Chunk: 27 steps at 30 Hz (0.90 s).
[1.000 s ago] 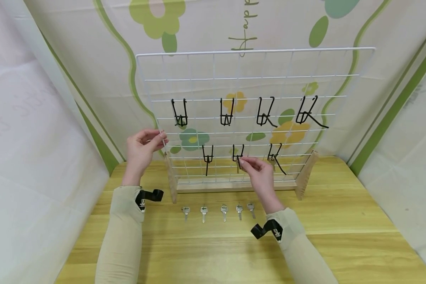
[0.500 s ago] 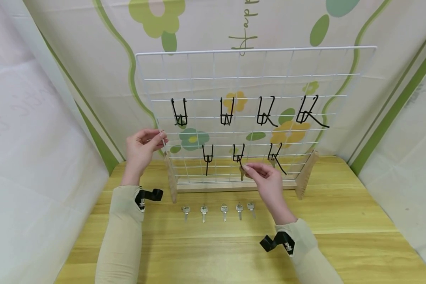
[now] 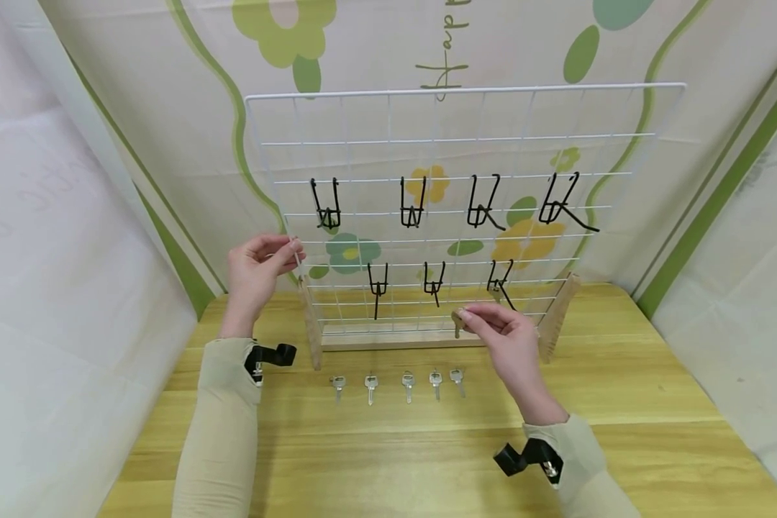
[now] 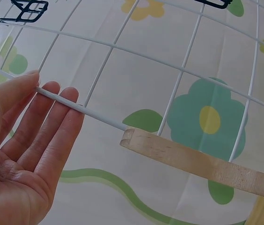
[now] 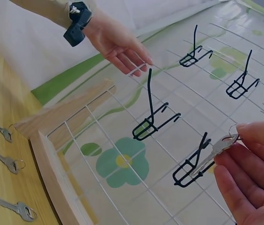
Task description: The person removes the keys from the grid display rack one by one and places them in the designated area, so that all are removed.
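My right hand (image 3: 508, 342) pinches a silver key (image 3: 457, 324) by its head, in front of the lower part of the white wire grid (image 3: 391, 142). In the right wrist view the key (image 5: 210, 154) has a small ring at its head, and its blade overlaps a black hook (image 5: 188, 173). With thumb and fingertips, my left hand (image 3: 254, 277) holds the grid's left edge wire, just above the wooden side foot (image 4: 183, 150). Past the key, the lower middle hook (image 3: 434, 280) carries nothing. A key (image 3: 496, 293) shows at the lower right hook (image 3: 506, 277), partly hidden.
Several keys, among them a leftmost key (image 3: 339, 387), lie in a row on the wooden table (image 3: 375, 460) before the grid's base (image 3: 395, 339). Upper hooks, such as the long slanted hook (image 3: 560, 201), jut out. A flowered cloth (image 3: 362, 43) hangs behind.
My right hand has moved right and toward me, taking the key away from the lower middle hook. The left hand stays on the grid's edge.
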Available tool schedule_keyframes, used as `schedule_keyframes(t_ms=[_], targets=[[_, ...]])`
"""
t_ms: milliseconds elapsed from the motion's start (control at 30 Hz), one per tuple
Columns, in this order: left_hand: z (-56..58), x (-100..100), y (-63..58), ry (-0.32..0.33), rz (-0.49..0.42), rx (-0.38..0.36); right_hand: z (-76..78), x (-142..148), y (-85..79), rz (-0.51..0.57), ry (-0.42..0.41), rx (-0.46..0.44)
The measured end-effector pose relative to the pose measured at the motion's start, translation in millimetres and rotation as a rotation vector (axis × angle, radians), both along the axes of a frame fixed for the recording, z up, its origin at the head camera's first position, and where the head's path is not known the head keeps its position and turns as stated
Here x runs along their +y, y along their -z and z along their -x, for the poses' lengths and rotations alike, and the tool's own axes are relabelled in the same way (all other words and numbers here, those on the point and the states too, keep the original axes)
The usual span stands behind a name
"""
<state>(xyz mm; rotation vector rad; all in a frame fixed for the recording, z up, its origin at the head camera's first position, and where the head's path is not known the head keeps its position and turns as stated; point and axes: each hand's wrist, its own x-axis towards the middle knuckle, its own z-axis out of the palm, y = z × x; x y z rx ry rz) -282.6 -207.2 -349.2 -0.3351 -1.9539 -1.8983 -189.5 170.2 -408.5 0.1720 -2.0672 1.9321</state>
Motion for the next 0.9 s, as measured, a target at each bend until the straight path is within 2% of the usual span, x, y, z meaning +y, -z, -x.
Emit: schedule_keyframes(t_ms=[200, 400, 533, 733, 900], targets=[[0.0, -0.2, -0.3, -0.007, 0.009, -0.005, -4.2, 12.9, 3.6, 0.009, 0.0, 0.008], [-0.1, 0.3, -0.5, -0.011, 0.01, -0.01, -10.1, 28.4, 17.1, -0.026, -0.002, -0.022], [-0.2, 0.5, -0.6, -0.015, 0.011, -0.015, -11.5, 41.0, 32.4, -0.048, -0.002, -0.084], [0.0, 0.1, -0.3, -0.017, 0.006, -0.022, -7.5, 59.3, 59.1, -0.072, 0.008, -0.235], [1.3, -0.2, 0.9, -0.019, 0.014, -0.02, -4.1, 69.4, 78.8, -0.074, -0.034, -0.349]])
